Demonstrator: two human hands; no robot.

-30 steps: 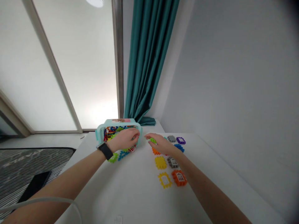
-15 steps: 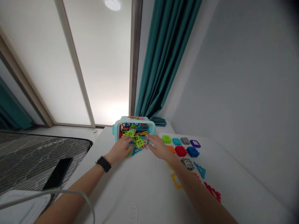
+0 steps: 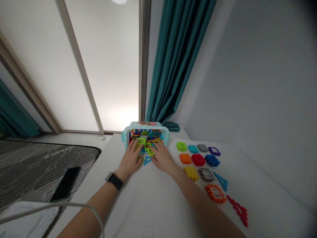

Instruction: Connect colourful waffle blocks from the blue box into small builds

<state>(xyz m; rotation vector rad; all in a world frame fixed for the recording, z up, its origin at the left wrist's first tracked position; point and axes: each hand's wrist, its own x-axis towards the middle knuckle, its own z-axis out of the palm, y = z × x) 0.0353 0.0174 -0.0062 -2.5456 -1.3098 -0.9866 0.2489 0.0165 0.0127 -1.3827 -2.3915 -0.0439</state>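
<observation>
- While both hands work at the mint tub (image 3: pixel 166 133), far on the desk (image 3: pixel 136 205), the left hand (image 3: pixel 130 158) and right hand (image 3: pixel 162 158) have loosely spread fingers over green pieces (image 3: pixel 149 149) at its mouth; whether they grip any cannot be told.
- Light fingertip pressure would probably serve best, as notched edges may snag.
- The tub looks like smooth plastic, apparently tipped toward the near side.
- To the right lie cog-edged stacks (image 3: pixel 198 160), chunky and matt-looking, in rough rows.
</observation>
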